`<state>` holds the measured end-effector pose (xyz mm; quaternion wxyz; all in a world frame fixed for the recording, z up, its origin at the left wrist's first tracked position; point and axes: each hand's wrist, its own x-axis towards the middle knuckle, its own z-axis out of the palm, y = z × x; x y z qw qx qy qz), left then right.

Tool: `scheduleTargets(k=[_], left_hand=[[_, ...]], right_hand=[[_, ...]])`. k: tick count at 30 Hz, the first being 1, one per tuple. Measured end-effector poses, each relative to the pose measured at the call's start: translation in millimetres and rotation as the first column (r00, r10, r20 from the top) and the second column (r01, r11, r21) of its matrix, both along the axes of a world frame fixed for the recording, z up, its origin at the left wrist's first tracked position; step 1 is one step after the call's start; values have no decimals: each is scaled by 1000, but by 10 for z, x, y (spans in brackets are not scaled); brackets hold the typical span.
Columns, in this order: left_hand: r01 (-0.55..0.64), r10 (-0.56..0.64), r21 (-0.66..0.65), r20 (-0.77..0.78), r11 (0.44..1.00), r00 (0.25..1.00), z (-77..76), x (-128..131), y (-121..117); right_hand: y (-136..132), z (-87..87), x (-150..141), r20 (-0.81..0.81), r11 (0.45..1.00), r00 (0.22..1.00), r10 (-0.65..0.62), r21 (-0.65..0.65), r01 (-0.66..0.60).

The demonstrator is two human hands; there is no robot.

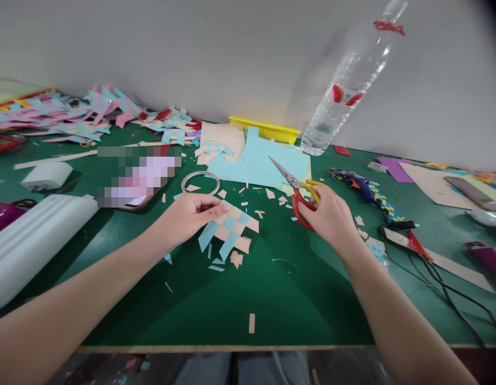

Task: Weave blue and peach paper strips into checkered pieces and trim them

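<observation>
My left hand [200, 214] pinches the upper left edge of a woven paper piece [231, 224], checkered in light blue and pale peach with loose strip ends sticking out. It is held low over the green table. My right hand [330, 211] grips scissors [290, 176] with red and yellow handles, their blades together and pointing up and left. Small paper scraps [237, 259] lie under and around the woven piece. Behind the hands, light blue paper sheets [260, 160] and a peach sheet rest on the table.
A clear ring [200, 183], a phone [139, 179] and a white charger [47, 175] lie to the left, before a heap of woven strips [71, 115]. A tall water bottle [348, 91] stands behind. At right are a blue glue gun [360, 184] and black cables [440, 283].
</observation>
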<state>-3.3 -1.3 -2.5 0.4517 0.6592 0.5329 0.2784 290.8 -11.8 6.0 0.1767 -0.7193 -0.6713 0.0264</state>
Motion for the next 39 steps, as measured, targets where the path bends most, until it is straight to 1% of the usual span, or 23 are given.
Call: scheduleTargets(k=[7, 11, 17, 22, 25, 28, 30, 34, 36, 39], left_hand=[[90, -90, -6, 0, 996, 996, 3, 8, 4], [125, -126, -22, -57, 992, 990, 9, 15, 0], [156, -154, 14, -88, 988, 984, -13, 24, -14], [130, -126, 53, -81, 990, 989, -14, 38, -8], [141, -135, 65, -88, 988, 987, -29, 33, 3], [148, -133, 122, -125, 981, 983, -56, 25, 9], [152, -119, 201, -170, 968, 978, -64, 18, 12], [120, -3, 415, -272, 902, 962, -28, -21, 26], [91, 48, 459, -282, 884, 958, 2, -52, 36], [74, 77, 475, -291, 877, 954, 26, -89, 51]], right_hand=[[42, -92, 50, 109, 999, 994, -13, -45, 18], [86, -150, 106, 164, 998, 985, -49, -24, 54], [119, -157, 174, 196, 993, 973, -121, 20, 119], [146, -164, 260, 228, 981, 955, -189, 81, 175], [161, -176, 306, 256, 979, 945, -203, 68, 192], [165, -179, 324, 277, 978, 938, -206, 17, 209], [162, -173, 323, 299, 973, 931, -209, -26, 227], [156, -156, 328, 348, 963, 912, -216, -80, 258], [155, -154, 342, 360, 960, 908, -214, -95, 264], [155, -154, 362, 366, 953, 905, -216, -121, 277]])
